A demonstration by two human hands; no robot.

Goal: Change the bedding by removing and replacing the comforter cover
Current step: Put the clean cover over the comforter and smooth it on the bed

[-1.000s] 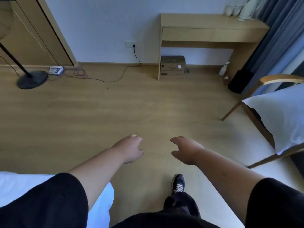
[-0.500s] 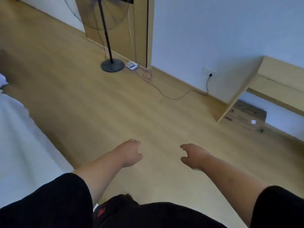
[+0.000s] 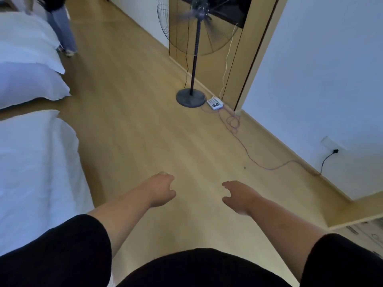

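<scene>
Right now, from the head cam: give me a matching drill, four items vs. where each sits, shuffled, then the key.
Items:
1. standing fan
2. pillow
3. wall socket
4. left hand

Places:
A. low on the white wall at right
B. over bare floor, holding nothing
C. on its round base by the wooden door frame
D. at the left edge, on the white bed

Pairs: 1-C, 2-D, 3-A, 4-B
</scene>
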